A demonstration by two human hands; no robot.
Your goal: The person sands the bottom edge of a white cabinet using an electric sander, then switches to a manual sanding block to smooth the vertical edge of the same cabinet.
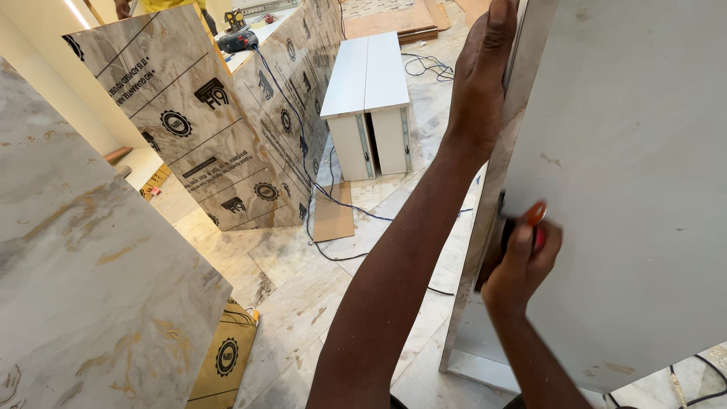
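Observation:
A large pale grey panel (628, 189) stands upright on its edge at the right. My left hand (485, 72) reaches up and grips the panel's left edge near the top, fingers wrapped around it. Lower down, my right hand (522, 261) is closed around a small tool with a red and black handle (536, 227), pressed against the same edge of the panel. The tool's tip is hidden behind the hand and the panel edge.
A marble-patterned board (91, 273) leans at the near left. Behind it stand printed, film-covered sheets (227, 129). Two white cabinet boxes (367, 98) sit on the floor ahead, with a blue cable (341, 201), a black cable (333, 254) and a cardboard piece (333, 216). Another person (163, 6) stands far back.

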